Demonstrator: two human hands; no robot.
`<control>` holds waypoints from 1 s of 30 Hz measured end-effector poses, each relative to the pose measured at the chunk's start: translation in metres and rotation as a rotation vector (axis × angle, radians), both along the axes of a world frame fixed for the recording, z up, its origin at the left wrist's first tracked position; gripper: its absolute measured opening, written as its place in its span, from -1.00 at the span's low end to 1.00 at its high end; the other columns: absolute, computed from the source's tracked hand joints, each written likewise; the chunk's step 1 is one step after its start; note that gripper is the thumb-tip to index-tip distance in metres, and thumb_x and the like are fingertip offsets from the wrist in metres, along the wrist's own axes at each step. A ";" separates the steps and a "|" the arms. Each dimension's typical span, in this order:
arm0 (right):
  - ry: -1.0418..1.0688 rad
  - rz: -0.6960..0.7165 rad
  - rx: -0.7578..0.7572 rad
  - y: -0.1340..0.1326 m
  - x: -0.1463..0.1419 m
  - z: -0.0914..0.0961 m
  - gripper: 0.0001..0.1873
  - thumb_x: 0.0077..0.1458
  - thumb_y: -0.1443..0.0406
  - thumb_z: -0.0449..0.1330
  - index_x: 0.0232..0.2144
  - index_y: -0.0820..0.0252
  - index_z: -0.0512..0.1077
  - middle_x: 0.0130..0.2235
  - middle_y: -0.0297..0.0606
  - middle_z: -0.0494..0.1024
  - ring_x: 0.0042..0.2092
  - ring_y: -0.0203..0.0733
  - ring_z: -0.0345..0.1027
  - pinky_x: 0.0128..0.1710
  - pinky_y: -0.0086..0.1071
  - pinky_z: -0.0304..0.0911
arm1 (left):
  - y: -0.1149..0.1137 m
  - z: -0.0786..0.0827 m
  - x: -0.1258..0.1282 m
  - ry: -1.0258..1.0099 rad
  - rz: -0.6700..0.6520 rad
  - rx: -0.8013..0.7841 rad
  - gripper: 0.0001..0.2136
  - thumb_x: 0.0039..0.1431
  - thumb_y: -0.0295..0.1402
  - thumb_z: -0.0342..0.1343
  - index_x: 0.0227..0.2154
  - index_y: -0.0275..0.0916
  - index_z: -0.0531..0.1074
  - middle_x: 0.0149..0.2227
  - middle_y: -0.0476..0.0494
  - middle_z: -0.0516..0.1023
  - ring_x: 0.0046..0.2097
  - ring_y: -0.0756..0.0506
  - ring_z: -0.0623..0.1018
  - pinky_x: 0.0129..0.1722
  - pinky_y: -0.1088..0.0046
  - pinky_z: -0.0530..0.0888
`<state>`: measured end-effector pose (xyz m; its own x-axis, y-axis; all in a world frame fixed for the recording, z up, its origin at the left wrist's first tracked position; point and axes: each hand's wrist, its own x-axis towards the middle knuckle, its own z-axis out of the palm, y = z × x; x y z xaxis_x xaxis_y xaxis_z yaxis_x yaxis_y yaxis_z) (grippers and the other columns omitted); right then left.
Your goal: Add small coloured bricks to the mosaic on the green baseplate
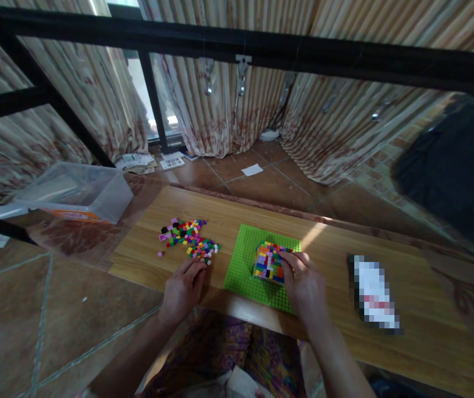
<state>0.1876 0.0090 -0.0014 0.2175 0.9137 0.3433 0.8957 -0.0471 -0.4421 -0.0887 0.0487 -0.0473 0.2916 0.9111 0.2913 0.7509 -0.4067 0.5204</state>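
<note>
A square block of multicoloured toy bricks (269,262) stands on a green studded baseplate (237,276). My right hand (305,282) is at the block's right side, thumb and fingers closed on its upper right corner; whether a loose brick is also between them is hidden. To the left, loose toy bricks in many colours (191,235) lie in a spread-out pile on the wooden tabletop (137,260). At the near edge of that pile my left hand (184,287) rests with its fingers curled together. Anything small in its fingertips cannot be made out.
A clear plastic bin (83,193) stands at the far left. On the table's right side lies a blurred-out, pixelated object (375,293). A black metal rail (237,44) crosses above, before striped curtains (228,110). Papers (252,169) lie on the tiled floor.
</note>
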 end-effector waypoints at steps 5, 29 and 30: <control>-0.023 -0.031 -0.017 0.002 0.001 -0.001 -0.68 0.19 0.23 -0.02 -0.13 0.13 0.48 -0.24 -0.22 0.55 -0.23 -0.17 0.40 -0.24 -0.32 0.27 | 0.000 0.003 0.002 -0.004 -0.002 -0.004 -0.84 0.27 -0.34 -0.05 -0.23 -0.17 0.43 -0.13 -0.11 0.51 -0.12 -0.05 0.53 -0.12 0.44 0.47; -0.214 0.009 0.196 -0.014 0.002 -0.013 -0.78 0.19 0.33 0.08 -0.17 0.17 0.50 -0.18 -0.16 0.45 -0.14 -0.15 0.27 -0.15 -0.27 0.25 | 0.000 0.001 0.002 -0.023 0.004 0.047 -0.83 0.25 -0.35 -0.03 -0.25 -0.19 0.46 -0.16 -0.12 0.53 -0.14 -0.06 0.54 -0.17 0.44 0.49; -0.217 0.008 0.196 -0.014 0.002 -0.014 -0.77 0.19 0.33 0.07 -0.17 0.17 0.50 -0.18 -0.16 0.45 -0.14 -0.14 0.26 -0.15 -0.27 0.25 | 0.000 0.001 0.002 -0.024 0.008 0.049 -0.83 0.25 -0.35 -0.03 -0.25 -0.19 0.46 -0.16 -0.12 0.53 -0.15 -0.06 0.54 -0.17 0.44 0.49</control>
<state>0.1895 -0.0051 -0.0151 0.1124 0.8266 0.5514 0.9704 0.0282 -0.2401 -0.0868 0.0483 -0.0466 0.2771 0.8977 0.3427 0.7415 -0.4266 0.5178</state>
